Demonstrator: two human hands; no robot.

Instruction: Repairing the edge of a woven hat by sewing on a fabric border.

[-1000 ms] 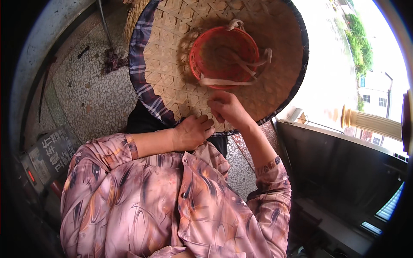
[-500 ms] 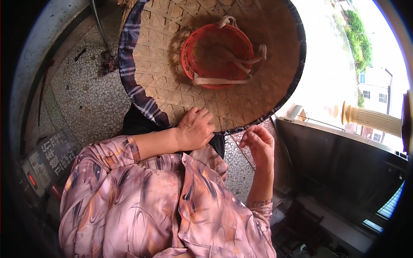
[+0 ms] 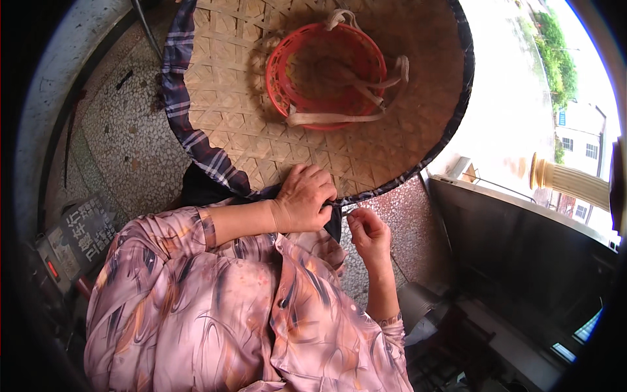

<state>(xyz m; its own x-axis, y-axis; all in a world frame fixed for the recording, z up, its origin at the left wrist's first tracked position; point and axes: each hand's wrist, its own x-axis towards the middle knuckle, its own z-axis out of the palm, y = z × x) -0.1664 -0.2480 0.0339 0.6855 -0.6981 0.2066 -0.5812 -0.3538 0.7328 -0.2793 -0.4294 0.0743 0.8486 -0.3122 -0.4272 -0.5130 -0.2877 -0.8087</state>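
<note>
A wide woven bamboo hat (image 3: 228, 98) fills the upper middle, its hollow inside facing me. Fixed in its centre is a red plastic ring-shaped basket (image 3: 282, 78), with pale cloth straps (image 3: 336, 119) looped across it. Dark plaid cloth (image 3: 177, 85) edges the brim, wide on the left and narrow on the right. My left hand (image 3: 304, 198) is closed over the near brim, its fingers curled on the edge. Just right of it, my right hand (image 3: 369, 236) pinches its fingertips together close below the brim. A thin dark line shows at those fingertips; what it is I cannot make out.
Speckled stone floor (image 3: 134, 137) lies to the left, with a thin dark pole (image 3: 145, 26) at the upper left. A grey box with printing (image 3: 78, 235) stands at lower left. A large dark panel (image 3: 516, 242) stands on the right, near a cream column (image 3: 575, 183).
My right hand has moved left and down, closer to my left hand, with its fingers drawn together. The hat has shifted slightly nearer in view. My left hand keeps its hold on the brim.
</note>
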